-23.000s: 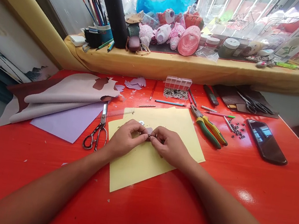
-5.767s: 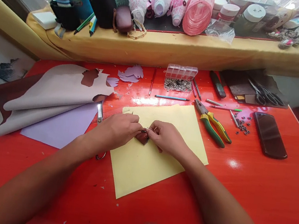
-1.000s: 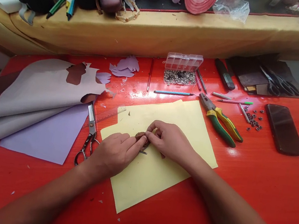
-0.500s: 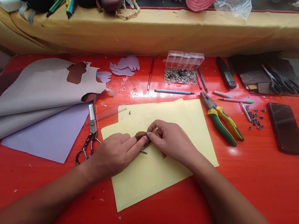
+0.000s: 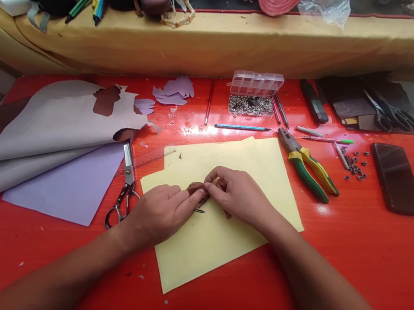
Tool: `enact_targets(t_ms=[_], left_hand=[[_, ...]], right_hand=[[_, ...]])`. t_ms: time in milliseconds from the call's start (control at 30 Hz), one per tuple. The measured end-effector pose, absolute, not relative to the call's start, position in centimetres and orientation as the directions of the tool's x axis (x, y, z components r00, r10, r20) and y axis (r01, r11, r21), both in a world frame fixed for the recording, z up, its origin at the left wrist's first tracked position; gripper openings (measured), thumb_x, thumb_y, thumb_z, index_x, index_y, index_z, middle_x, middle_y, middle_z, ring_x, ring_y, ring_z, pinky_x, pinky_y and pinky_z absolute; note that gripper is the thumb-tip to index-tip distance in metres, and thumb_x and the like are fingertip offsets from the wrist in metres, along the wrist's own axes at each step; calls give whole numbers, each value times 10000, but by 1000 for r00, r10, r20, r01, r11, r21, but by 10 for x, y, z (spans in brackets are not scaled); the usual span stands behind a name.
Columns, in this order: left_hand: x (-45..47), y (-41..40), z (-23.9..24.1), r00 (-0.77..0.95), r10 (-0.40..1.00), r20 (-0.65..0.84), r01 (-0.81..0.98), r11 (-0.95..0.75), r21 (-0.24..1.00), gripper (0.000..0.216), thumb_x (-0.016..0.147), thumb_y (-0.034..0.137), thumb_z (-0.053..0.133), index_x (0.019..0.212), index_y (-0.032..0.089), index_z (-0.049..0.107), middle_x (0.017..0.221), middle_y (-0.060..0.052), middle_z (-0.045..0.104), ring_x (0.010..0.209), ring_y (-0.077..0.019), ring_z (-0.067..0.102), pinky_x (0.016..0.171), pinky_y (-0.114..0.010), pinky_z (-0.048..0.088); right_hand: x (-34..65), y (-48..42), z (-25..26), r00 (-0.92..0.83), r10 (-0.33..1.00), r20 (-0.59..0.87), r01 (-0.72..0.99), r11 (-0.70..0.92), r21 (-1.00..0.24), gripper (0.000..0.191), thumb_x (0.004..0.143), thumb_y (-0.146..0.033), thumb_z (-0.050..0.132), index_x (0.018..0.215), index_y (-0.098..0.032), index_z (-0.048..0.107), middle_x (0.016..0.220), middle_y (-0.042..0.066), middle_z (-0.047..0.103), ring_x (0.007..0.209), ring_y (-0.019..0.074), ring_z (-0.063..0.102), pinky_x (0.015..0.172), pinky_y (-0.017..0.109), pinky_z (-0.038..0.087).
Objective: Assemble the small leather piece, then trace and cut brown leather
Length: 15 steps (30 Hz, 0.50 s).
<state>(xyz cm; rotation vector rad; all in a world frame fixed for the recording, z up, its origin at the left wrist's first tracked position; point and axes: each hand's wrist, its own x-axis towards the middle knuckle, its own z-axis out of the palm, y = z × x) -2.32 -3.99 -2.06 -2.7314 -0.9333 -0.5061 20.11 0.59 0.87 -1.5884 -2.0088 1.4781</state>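
Observation:
A small brown piece of leather (image 5: 196,187) is held between my two hands, above yellow paper (image 5: 211,250). My left hand (image 5: 161,209) is closed on its left and near side, thumb pressed on top. At its right edge, the thumb and forefinger of my right hand (image 5: 238,194) pinch it. My fingers cover much of the piece, so its full shape is hidden. A thin dark rod (image 5: 200,211) pokes out just below the left fingertips; most of it is out of sight. Metal scissors (image 5: 126,184) lie left of my left hand.
Pliers (image 5: 307,165) lie right of the paper, near a phone (image 5: 397,178) and loose metal snaps (image 5: 354,168). An opened clear box (image 5: 253,97) of metal fittings stands behind. A large leather sheet (image 5: 50,125) and purple paper (image 5: 64,185) cover the left side.
Both hands keep almost the same pose on the leather piece. The whole view has shifted very slightly.

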Motion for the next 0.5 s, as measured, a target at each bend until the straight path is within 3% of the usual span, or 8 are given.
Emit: enact_targets(t_ms=[300, 500], left_hand=[[-28, -42, -18, 709, 557, 432, 648, -756, -90, 178, 1020, 166, 653, 1181, 98, 683, 656, 18, 628, 581, -166, 559, 547, -351, 359], [-29, -42, -18, 710, 555, 433, 647, -757, -90, 188, 1007, 167, 676, 1178, 88, 688, 653, 20, 620, 574, -167, 550, 543, -355, 351]], right_hand=[[201, 6, 11, -412, 814, -409, 653, -50, -756, 132, 1014, -276, 564, 973, -229, 680, 566, -77, 642, 439, 113, 589, 556, 249, 408], [204, 5, 6, -446, 806, -388, 620, -34, -784, 148, 1011, -277, 576, 1092, -243, 695, 621, -75, 677, 449, 108, 593, 581, 252, 415]])
